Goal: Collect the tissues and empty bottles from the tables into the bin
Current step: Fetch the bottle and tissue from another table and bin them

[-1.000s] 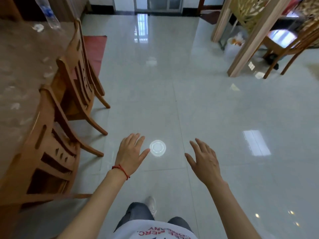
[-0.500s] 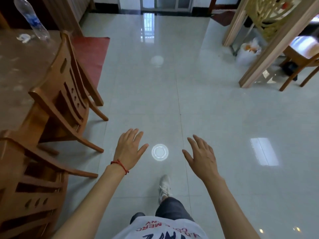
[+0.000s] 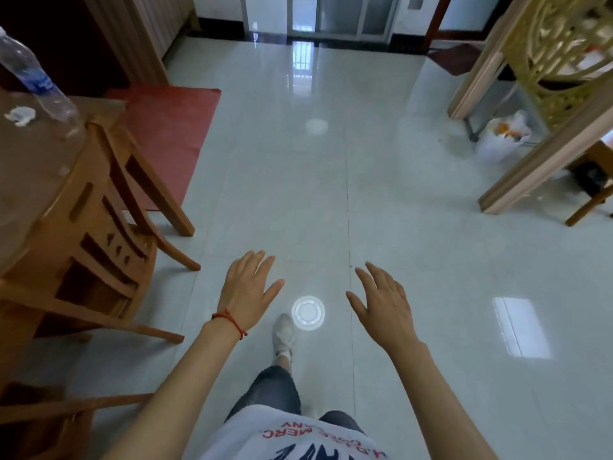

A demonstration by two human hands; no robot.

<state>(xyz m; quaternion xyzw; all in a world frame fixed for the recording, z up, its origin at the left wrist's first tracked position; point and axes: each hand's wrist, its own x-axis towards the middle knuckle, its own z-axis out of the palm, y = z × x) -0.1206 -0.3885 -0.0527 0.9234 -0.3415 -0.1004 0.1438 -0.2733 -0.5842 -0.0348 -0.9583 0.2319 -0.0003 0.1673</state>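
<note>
both hands are held out over a pale, glossy tiled floor, palms down, fingers straight and spread, holding nothing: the left hand with a red string bracelet at its wrist, the right hand beside it and apart. between the two hands, a little nearer the body, a round ceiling-light reflection shines on the tiles, with a pale shoe just beside it. well to the left of the left hand and further out, a brown table carries a clear plastic bottle with a blue label, leaning, and a crumpled white tissue just left of its lower part. a wooden chair stands tucked against that table's edge, between the table and the left hand; part of another chair shows nearer the body. beyond the chair a red mat lies on the floor. far ahead of the hands is a glass door. well to the right of the right hand and further out, a white plastic bag with orange contents sits on the floor beside a wooden post and a gold lattice screen.
</note>
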